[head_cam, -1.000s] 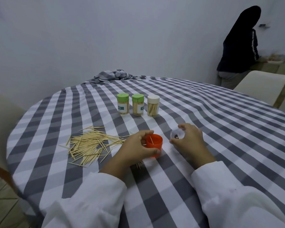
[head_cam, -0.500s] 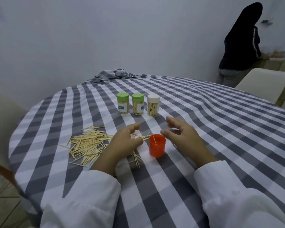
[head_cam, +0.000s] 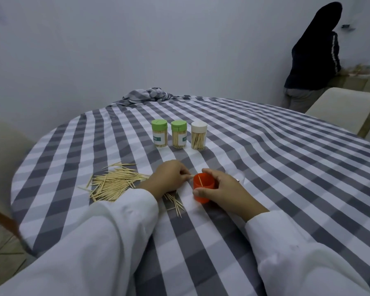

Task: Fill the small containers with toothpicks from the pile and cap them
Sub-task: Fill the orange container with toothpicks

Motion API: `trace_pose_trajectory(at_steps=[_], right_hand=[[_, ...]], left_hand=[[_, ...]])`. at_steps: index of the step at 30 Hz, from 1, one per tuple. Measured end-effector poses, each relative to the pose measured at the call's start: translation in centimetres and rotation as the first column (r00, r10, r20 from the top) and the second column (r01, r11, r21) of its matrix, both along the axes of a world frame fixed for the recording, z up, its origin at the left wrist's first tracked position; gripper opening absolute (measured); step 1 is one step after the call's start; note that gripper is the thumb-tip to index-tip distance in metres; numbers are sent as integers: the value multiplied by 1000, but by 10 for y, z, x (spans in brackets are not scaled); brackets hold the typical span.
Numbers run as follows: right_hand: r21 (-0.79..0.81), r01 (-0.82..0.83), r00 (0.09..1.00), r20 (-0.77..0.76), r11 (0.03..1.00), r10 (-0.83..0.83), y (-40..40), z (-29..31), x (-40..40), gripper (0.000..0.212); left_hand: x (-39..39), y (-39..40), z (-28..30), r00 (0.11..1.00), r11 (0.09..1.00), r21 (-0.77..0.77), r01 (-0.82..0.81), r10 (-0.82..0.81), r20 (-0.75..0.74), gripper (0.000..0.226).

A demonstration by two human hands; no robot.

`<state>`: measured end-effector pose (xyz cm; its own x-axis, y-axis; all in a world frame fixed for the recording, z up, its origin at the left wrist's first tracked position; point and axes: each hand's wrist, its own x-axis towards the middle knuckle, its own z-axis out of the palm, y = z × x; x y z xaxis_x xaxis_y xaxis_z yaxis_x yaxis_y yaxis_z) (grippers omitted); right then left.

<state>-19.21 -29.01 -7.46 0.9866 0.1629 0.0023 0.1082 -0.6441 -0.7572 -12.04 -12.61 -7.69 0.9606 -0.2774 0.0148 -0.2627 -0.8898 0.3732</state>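
Altogether four containers stand on the bench (head_cam: pixel 265 167): two green-capped jars (head_cam: pixel 159 133) (head_cam: pixel 179 134) and one white-capped jar (head_cam: pixel 198 135) in a row at the back, all holding toothpicks, and one open orange container (head_cam: pixel 203 190) in front with a single toothpick upright inside. One loose toothpick pile (head_cam: pixel 115 184) lies to the left. Two hands work here. The left hand (head_cam: pixel 169 178) pinches a toothpick (head_cam: pixel 191 176), its tip just beside the orange rim. The right hand (head_cam: pixel 224 189) has its grip curled around the orange container, thumb on the near wall.
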Motion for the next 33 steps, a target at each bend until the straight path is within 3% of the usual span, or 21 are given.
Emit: trace_pose_trajectory(at_steps=[9,11,13,15,21,28,31,33], right_hand=[[97,38,999,-34,995,-35,10,-7,1,67],[108,35,999,-18,993,-34,11,-7,0,67],[112,28,1000,-11,993,-26,12,-8,0,67],[108,26,1000,-8,994,-25,14,-9,0,66],[112,20,1000,10,993,-21,20,-7,3,64],[130,11,1000,-11,991,-9,41,-3,13,65],[178,15,1000,6,984,-16,55,-4,13,64],[185,20,999,23,982,-25,60,-6,13,63]], left_hand=[[-38,58,15,983,991,-46,124,-129,-133,26],[-45,61,13,973,985,22,171,-165,-164,45],[-50,61,6,974,969,160,190,-166,-152,80],[-53,60,0,982,965,193,178,-161,-102,90],[-46,69,-8,981,990,62,125,-132,140,32],[-44,94,-6,956,986,145,-76,31,292,24],[-48,109,-1,973,996,23,-81,74,220,30],[-50,119,3,991,994,-70,-81,88,97,53]])
